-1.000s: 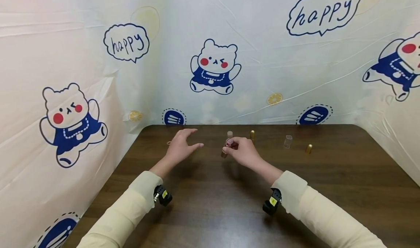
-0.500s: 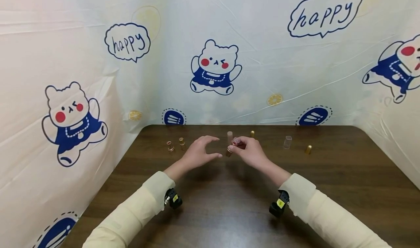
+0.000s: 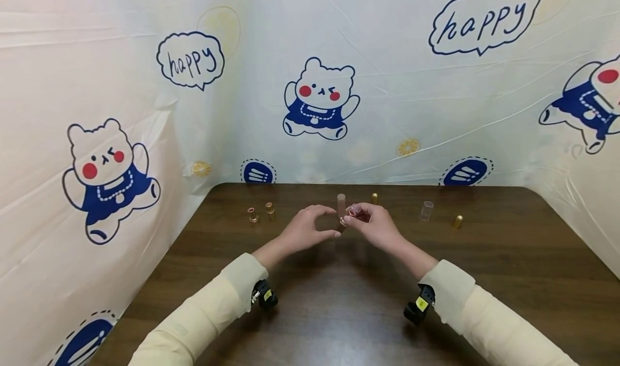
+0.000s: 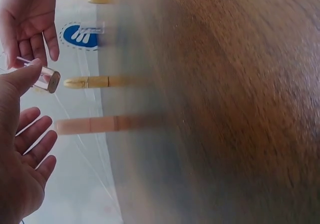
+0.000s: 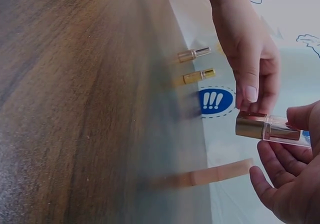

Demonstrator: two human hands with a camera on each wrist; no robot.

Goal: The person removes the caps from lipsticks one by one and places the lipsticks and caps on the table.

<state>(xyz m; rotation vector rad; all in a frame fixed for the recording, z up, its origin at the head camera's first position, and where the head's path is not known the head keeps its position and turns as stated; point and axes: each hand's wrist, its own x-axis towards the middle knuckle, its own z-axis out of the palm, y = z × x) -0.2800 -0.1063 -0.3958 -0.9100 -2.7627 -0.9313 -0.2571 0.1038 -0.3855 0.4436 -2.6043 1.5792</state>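
Observation:
My right hand (image 3: 375,226) pinches a lipstick tube (image 5: 267,127) by its clear cap end, in front of me over the table. Its shiny rose-gold base points toward my left hand (image 3: 310,229). That hand has thumb and fingers spread apart around the base end, and it curls round nothing. In the left wrist view the left thumb passes in front of the tube, so I cannot tell whether it touches. Just behind the hands stands an upright pinkish tube (image 3: 341,204).
Two gold lipstick bases without caps, one nearer (image 3: 253,215) and one farther (image 3: 270,211), stand at left. Behind the right hand is a gold tube (image 3: 374,198). Farther right stand a clear cap (image 3: 427,210) and a small gold piece (image 3: 457,222) on the brown table (image 3: 315,312).
My left hand has moved right, away from the two bases, up to the lipstick tube. My right hand, still pinching the tube, has shifted slightly right.

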